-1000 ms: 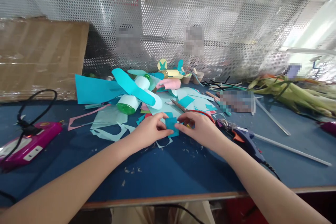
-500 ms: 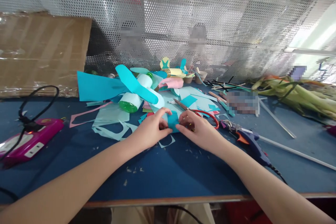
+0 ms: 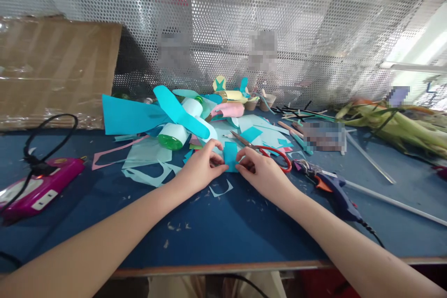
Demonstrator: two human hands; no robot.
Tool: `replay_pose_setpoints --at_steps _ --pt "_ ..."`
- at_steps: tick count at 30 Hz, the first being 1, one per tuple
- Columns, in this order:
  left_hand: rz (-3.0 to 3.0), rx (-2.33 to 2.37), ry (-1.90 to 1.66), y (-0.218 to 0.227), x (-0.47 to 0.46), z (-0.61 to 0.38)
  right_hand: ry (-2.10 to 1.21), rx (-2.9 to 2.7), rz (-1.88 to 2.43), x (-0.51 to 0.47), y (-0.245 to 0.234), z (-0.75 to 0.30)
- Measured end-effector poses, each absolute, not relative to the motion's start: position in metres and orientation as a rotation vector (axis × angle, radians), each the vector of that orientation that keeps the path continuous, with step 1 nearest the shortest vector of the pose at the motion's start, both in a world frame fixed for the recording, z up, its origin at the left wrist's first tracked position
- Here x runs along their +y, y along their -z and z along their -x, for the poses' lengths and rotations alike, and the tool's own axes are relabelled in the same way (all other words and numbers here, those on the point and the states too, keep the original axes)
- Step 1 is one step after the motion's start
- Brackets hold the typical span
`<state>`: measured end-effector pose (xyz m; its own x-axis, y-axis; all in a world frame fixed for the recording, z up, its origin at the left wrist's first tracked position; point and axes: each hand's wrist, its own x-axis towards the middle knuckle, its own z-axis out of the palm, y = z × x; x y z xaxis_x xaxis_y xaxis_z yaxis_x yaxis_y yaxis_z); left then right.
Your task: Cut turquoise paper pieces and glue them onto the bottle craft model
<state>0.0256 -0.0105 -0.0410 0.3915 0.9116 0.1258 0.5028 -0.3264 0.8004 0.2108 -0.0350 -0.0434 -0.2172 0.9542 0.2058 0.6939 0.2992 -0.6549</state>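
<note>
Between my two hands is a small strip of bright blue paper (image 3: 230, 154), seen upright at the middle of the table. My left hand (image 3: 204, 164) pinches its left edge near the bottom. With thumb and fingers, my right hand (image 3: 256, 167) pinches the right edge. Just beyond my right hand lie red-handled scissors (image 3: 275, 152), their blades pointing away to the left. Behind my left hand rests a green plastic bottle (image 3: 172, 140) wrapped in pale paper, with blue paper wings (image 3: 179, 111) on it.
Pale blue paper scraps (image 3: 148, 173) lie around the bottle. A blue glue gun (image 3: 337, 191) with a clear stick is at right. On the left sits a magenta power strip (image 3: 45, 186), with cardboard (image 3: 59, 70) behind. Corn husks (image 3: 398, 125) lie far right; perforated metal (image 3: 223, 18) stands behind.
The blue paper strip now stands straighter and shows more of its face between my fingers. Both hands have shifted only slightly. The other things stay where they were.
</note>
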Motion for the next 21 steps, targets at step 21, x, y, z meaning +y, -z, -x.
replay_pose_setpoints --at_steps 21 --pt "-2.181 1.253 -0.7 0.0363 -0.0118 -0.0286 -0.439 -2.094 1.534 -0.0329 0.0435 -0.2116"
